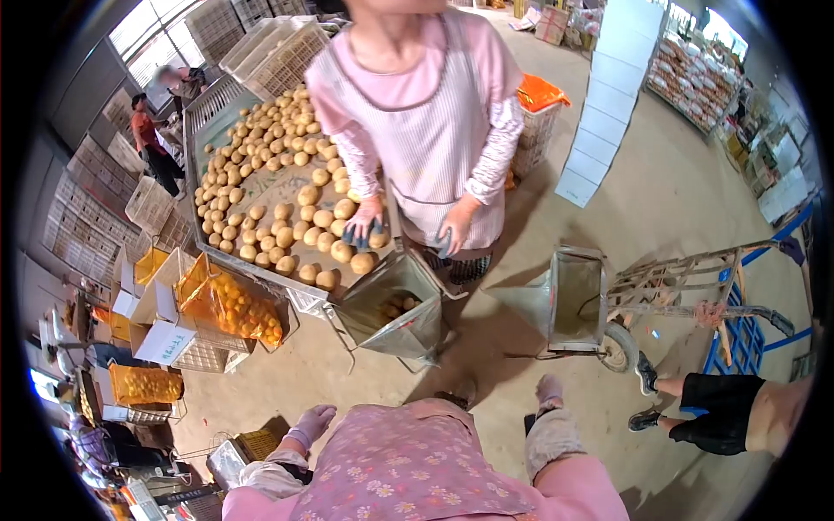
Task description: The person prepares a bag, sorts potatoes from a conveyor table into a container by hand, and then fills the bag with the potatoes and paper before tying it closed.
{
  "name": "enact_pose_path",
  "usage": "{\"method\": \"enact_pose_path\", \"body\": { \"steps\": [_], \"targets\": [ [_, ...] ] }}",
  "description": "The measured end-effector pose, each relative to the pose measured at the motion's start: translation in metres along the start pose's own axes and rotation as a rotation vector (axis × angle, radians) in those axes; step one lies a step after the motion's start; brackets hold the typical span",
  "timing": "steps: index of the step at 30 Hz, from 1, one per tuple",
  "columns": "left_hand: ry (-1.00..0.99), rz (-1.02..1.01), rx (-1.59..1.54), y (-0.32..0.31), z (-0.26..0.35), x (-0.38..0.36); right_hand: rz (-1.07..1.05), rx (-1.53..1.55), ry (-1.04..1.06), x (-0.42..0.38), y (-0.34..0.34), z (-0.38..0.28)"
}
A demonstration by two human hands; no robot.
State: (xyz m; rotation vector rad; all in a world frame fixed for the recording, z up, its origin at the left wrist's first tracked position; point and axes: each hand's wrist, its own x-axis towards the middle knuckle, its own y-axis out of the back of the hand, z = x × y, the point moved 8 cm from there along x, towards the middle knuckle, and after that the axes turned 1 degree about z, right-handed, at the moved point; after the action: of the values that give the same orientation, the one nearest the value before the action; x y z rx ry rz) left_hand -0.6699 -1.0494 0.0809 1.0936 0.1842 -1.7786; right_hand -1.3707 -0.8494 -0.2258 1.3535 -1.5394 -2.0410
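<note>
My left hand (311, 425), in a pale purple glove, hangs low at my left side. Its fingers stretch out and nothing shows in them. Also gloved, my right hand (549, 391) is at my right side; its fingers are foreshortened and hard to read. Neither hand touches anything I can make out. Ahead of me stands a grey sack (360, 321) held open on a frame, a few potatoes (398, 306) inside. Behind it is a sorting table (265, 182) spread with potatoes. A co-worker (426, 130) reaches a gloved hand (363, 224) onto the potatoes there.
A hand cart (673, 291) with a wheel stands at right beside a framed bag (578, 300). Another person's legs (708, 408) are close on my right. Filled orange net bags (239, 308) and crates (217, 356) stand at left. White boxes (599, 113) are stacked behind.
</note>
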Motion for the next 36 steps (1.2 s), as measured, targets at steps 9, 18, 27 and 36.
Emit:
{"method": "enact_pose_path", "body": {
  "steps": [9, 18, 27, 36],
  "targets": [
    [-0.164, 0.057, 0.038, 0.118, -0.214, 0.034, -0.468, 0.363, 0.271, -0.213, -0.059, -0.209],
    [-0.122, 0.396, -0.038, 0.2, -0.378, -0.018, -0.035, 0.244, 0.002, -0.199, 0.133, -0.357],
    [0.091, 0.098, -0.046, 0.229, -0.33, 0.044, 0.77, 0.854, 0.334, -0.162, 0.329, -0.574],
    [0.075, 0.411, 0.03, 0.437, -0.138, 0.091, 0.526, 0.911, 0.938, -0.095, 0.434, -0.979]
  ]
}}
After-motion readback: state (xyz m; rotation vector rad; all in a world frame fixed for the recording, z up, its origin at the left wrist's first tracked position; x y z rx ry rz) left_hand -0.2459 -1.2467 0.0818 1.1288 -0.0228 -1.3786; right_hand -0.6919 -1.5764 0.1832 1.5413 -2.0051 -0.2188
